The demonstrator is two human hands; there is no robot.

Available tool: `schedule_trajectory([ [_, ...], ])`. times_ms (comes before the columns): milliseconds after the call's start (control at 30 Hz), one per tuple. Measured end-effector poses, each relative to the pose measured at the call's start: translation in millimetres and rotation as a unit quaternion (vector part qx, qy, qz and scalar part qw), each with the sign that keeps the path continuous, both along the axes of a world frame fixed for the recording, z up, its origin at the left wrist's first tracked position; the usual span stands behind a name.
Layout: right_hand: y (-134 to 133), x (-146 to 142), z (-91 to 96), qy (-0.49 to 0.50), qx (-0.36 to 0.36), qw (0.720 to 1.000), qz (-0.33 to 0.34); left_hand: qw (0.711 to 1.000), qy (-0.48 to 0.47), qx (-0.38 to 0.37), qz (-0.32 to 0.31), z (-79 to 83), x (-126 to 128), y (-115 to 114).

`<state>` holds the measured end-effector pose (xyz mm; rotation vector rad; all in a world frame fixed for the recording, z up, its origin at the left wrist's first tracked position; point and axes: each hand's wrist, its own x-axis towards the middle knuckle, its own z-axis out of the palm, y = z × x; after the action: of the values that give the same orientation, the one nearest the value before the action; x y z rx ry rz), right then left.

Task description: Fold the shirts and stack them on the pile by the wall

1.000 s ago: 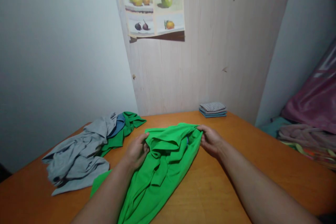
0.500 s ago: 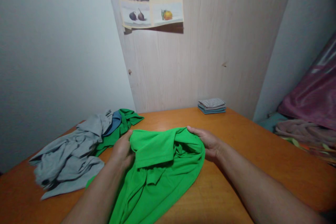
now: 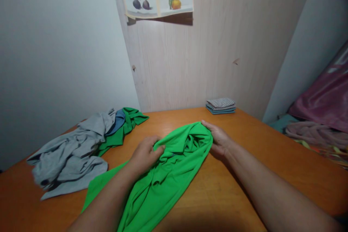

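Dim, soft light — slight blur, edges warped

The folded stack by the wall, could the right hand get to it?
Probably yes: only bare table lies between the right hand and the folded stack, though that hand is gripping the green shirt.

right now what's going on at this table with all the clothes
A person has both bare hands on a bright green shirt spread on the wooden table. The left hand has a grip on bunched fabric near the shirt's top, and the right hand holds its far edge. A crumpled grey garment lies to the left over blue and green pieces. A small folded stack sits by the wall.
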<state>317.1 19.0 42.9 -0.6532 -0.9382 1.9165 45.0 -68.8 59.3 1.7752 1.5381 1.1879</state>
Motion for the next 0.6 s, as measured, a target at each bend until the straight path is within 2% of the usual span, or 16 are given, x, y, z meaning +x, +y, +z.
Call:
schedule_trajectory([
  [67,4.9,1.8,-6.7,-0.058,0.056,0.994,-0.067,0.993,-0.105,-0.046,0.019,1.3,-2.9,1.2],
  [133,8.8,3.0,-12.9,-0.161,0.143,0.965,-0.148,0.974,-0.216,-0.067,0.028,4.8,-5.7,1.5],
  [200,8.6,2.7,-15.2,-0.273,0.239,0.905,-0.224,0.958,-0.275,-0.07,0.03,8.1,-6.1,1.0],
  [267,1.6,0.7,-11.4,-0.336,0.337,0.838,-0.266,0.953,-0.295,-0.067,0.024,10.0,-3.3,-0.5],
  [333,-11.7,-3.2,-3.3,-0.345,0.431,0.795,-0.251,0.949,-0.308,-0.071,0.001,11.2,2.3,-3.8],
  [400,-27.1,-8.3,4.7,-0.351,0.503,0.766,-0.194,0.941,-0.322,-0.092,-0.045,13.2,9.1,-9.2],
  [500,-41.8,-16.3,8.1,-0.408,0.531,0.736,-0.096,0.926,-0.336,-0.133,-0.111,17.4,17.3,-17.5],
  [533,-42.5,-18.3,6.9,-0.424,0.518,0.74,-0.07,0.927,-0.333,-0.132,-0.114,18.5,18.4,-18.9],
  [567,-41.0,-19.7,5.0,-0.425,0.494,0.756,-0.057,0.932,-0.324,-0.12,-0.105,19.1,18.3,-19.1],
  [600,-37.3,-20.1,2.9,-0.41,0.456,0.788,-0.06,0.941,-0.312,-0.098,-0.087,19.0,17.0,-18.0],
])
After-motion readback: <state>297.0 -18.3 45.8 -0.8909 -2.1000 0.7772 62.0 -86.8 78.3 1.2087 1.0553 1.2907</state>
